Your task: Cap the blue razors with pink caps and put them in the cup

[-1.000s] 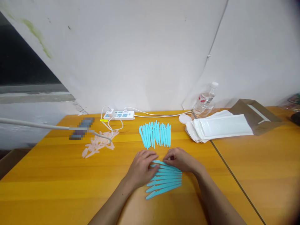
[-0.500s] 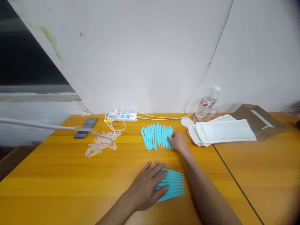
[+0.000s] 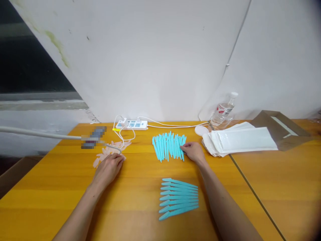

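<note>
Several slim turquoise sticks lie side by side in a row [image 3: 167, 146] at the table's middle. My right hand [image 3: 193, 151] touches the right end of this row, thumb and forefinger pinched on a turquoise stick. Nearer to me, a fanned set of turquoise sticks [image 3: 179, 198] lies flat with no hand on it. At the left, my left hand [image 3: 109, 167] is at the near right edge of a loose heap of pale pink pieces [image 3: 103, 156], its fingers closed on a pink piece.
A white power strip [image 3: 136, 125] with cables lies by the wall. White padded envelopes [image 3: 245, 140], a water bottle [image 3: 224, 110], a round white disc [image 3: 201, 130] and an open brown box [image 3: 281, 130] are at the right. A pixelated object [image 3: 94, 137] is at the left.
My left hand has left the fanned turquoise sticks and moved left and away from me to the pink pieces, closing its fingers. My right hand remains at the row's right end.
</note>
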Demonstrator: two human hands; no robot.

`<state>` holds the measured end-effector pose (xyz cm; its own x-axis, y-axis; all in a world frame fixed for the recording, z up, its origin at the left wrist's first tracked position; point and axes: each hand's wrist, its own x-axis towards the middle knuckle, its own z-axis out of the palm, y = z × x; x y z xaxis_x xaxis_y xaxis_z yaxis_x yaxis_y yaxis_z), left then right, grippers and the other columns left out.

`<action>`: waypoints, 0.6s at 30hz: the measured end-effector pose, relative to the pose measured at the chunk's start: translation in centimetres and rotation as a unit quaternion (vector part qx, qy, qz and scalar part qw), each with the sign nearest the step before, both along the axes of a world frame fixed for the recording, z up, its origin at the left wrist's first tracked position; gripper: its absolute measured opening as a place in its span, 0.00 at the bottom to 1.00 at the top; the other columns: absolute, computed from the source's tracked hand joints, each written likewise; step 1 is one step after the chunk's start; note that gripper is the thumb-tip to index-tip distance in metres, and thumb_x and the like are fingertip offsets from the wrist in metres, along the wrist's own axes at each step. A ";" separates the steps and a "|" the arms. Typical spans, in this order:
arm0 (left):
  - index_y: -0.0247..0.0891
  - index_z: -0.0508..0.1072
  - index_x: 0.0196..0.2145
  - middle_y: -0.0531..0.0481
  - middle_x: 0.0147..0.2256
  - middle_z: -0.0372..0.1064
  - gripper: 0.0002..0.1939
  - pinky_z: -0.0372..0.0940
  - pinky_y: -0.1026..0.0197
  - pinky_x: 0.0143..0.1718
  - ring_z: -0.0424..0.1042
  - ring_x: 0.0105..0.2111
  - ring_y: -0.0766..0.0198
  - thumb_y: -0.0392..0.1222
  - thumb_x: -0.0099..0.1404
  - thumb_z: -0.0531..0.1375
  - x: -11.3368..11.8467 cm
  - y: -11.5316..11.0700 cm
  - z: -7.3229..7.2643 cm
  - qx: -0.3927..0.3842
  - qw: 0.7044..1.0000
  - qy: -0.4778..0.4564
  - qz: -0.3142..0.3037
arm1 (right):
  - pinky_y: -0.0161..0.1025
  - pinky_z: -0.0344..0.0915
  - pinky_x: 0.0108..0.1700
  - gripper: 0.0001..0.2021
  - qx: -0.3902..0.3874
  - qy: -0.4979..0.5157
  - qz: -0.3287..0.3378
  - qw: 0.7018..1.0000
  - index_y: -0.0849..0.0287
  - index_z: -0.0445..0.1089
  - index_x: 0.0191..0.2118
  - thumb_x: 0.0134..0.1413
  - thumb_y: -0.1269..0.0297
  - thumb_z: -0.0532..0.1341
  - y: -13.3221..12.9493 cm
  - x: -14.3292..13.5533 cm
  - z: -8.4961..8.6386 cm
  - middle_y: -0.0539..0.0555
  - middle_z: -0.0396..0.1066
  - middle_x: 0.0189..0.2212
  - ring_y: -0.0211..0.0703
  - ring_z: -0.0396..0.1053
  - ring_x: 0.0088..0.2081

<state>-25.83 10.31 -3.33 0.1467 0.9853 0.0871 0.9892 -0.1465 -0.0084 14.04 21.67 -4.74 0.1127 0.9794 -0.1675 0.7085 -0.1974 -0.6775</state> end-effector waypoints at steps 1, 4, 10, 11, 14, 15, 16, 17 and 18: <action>0.39 0.79 0.42 0.42 0.45 0.76 0.20 0.66 0.54 0.48 0.74 0.45 0.52 0.44 0.72 0.48 0.1 0.0 0.1 -0.005 1.000 0.002 0.003 | 0.33 0.61 0.29 0.12 0.001 0.005 -0.004 1.000 0.61 0.79 0.34 0.48 0.58 0.65 0.1 0.0 0.0 0.53 0.77 0.22 0.41 0.73 0.26; 0.37 0.78 0.41 0.41 0.43 0.76 0.20 0.65 0.53 0.47 0.74 0.45 0.51 0.46 0.73 0.47 0.6 -0.2 0.3 -0.016 1.000 0.013 0.020 | 0.33 0.63 0.29 0.16 0.000 0.019 -0.010 1.000 0.63 0.79 0.40 0.46 0.59 0.66 0.2 -0.1 -0.1 0.54 0.77 0.23 0.42 0.74 0.27; 0.37 0.74 0.44 0.40 0.44 0.76 0.20 0.65 0.54 0.43 0.75 0.43 0.51 0.45 0.74 0.44 1.8 -0.7 0.4 -0.034 0.998 -0.004 0.047 | 0.35 0.62 0.33 0.10 0.011 0.016 -0.005 1.000 0.60 0.80 0.34 0.47 0.63 0.63 -0.1 -0.4 0.3 0.56 0.80 0.29 0.47 0.76 0.34; 0.37 0.74 0.47 0.40 0.45 0.75 0.20 0.65 0.54 0.42 0.75 0.43 0.51 0.44 0.74 0.44 2.0 -0.8 0.4 -0.033 0.998 -0.007 0.048 | 0.36 0.62 0.34 0.10 0.016 0.013 -0.007 1.000 0.60 0.80 0.33 0.47 0.64 0.62 -0.2 -0.4 0.4 0.57 0.80 0.31 0.48 0.76 0.36; 0.39 0.74 0.48 0.41 0.43 0.75 0.19 0.66 0.55 0.39 0.76 0.40 0.51 0.42 0.72 0.46 2.2 -1.2 0.5 -0.043 0.998 -0.014 0.039 | 0.37 0.61 0.34 0.09 0.026 0.013 -0.014 0.999 0.60 0.79 0.32 0.49 0.64 0.61 -0.5 -0.4 0.9 0.58 0.79 0.31 0.50 0.75 0.36; 0.40 0.75 0.48 0.42 0.42 0.75 0.18 0.66 0.55 0.39 0.76 0.39 0.52 0.42 0.71 0.47 2.3 -1.3 0.6 -0.044 0.998 -0.028 0.034 | 0.37 0.61 0.34 0.09 0.029 0.018 -0.013 0.999 0.61 0.78 0.32 0.49 0.64 0.61 -0.6 -0.3 1.0 0.58 0.79 0.30 0.49 0.75 0.35; 0.40 0.75 0.47 0.42 0.41 0.75 0.18 0.66 0.55 0.39 0.76 0.38 0.52 0.42 0.71 0.47 2.4 -1.3 0.7 -0.038 0.997 -0.054 0.031 | 0.37 0.61 0.34 0.09 0.031 0.026 -0.010 0.999 0.61 0.77 0.32 0.50 0.64 0.60 -0.7 -0.3 1.2 0.57 0.78 0.30 0.48 0.74 0.35; 0.40 0.76 0.46 0.42 0.41 0.75 0.18 0.66 0.55 0.40 0.76 0.38 0.53 0.42 0.70 0.48 2.6 -1.3 0.8 -0.028 0.995 -0.095 0.030 | 0.36 0.61 0.33 0.10 0.033 0.037 -0.003 0.999 0.61 0.77 0.32 0.51 0.63 0.59 -0.9 -0.2 1.4 0.57 0.78 0.30 0.47 0.74 0.34; 0.40 0.76 0.46 0.43 0.41 0.76 0.17 0.66 0.55 0.41 0.76 0.38 0.54 0.44 0.69 0.50 2.9 -1.2 0.8 -0.018 0.988 -0.151 0.033 | 0.35 0.61 0.33 0.10 0.034 0.051 0.009 0.998 0.61 0.76 0.32 0.53 0.63 0.58 -1.1 -0.2 1.6 0.56 0.78 0.29 0.45 0.73 0.32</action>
